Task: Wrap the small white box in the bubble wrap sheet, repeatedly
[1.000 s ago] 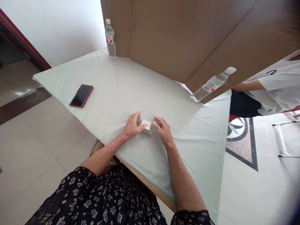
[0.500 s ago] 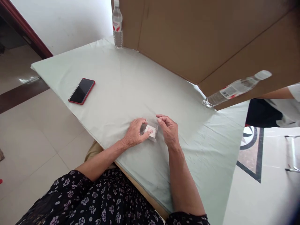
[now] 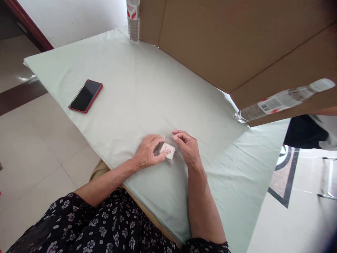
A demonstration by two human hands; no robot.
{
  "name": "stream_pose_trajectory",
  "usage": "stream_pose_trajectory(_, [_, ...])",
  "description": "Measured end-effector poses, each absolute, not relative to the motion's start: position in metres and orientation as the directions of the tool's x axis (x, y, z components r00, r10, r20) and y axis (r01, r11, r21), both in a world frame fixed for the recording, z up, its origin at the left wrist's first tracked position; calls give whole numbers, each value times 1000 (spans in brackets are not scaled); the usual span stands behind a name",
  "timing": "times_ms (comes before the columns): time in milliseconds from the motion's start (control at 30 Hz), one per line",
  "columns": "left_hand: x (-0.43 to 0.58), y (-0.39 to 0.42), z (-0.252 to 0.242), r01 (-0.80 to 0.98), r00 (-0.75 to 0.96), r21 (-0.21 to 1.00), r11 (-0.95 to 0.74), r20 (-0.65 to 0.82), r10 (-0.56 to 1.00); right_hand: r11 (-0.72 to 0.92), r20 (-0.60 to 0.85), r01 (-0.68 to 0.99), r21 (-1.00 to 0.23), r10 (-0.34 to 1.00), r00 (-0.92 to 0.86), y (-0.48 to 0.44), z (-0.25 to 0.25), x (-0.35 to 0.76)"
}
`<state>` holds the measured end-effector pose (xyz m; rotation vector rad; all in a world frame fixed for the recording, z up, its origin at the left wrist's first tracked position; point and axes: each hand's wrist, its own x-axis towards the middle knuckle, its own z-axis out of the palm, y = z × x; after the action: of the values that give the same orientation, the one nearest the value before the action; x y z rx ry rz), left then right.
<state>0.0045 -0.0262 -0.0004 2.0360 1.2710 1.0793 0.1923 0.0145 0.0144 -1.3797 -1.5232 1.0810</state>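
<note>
Both hands meet near the front edge of a table covered with a pale green cloth [image 3: 131, 88]. My left hand [image 3: 146, 153] curls around a small white packet with a red mark [image 3: 167, 151], wrapped in clear plastic, and pinches its left end. My right hand [image 3: 187, 147] has its fingers bent and pinches the clear plastic at the packet's right side. The packet is lifted slightly off the cloth between the two hands.
A phone in a red case [image 3: 85, 96] lies face up at the left. One water bottle [image 3: 133, 19] stands at the back, another water bottle [image 3: 284, 100] at the right, both against tall brown cardboard panels [image 3: 223, 38]. Another person's dark and white clothing [image 3: 308, 131] shows far right.
The camera has tilted, shifting the scene. Both hands went from lying fairly flat beside the packet to curling and pinching it, and the packet has risen a little off the cloth.
</note>
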Motion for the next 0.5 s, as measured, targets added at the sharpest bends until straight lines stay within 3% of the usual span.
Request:
stream_pose_trajectory(267, [8,-27,1,527,224,740,-418,353,908,265,116,429,-864,932,-342,3,39,201])
stream_pose_trajectory(500, [9,-26,-1,543,194,754,-369,315,929,562,246,630,-536,818,-521,-4,47,202])
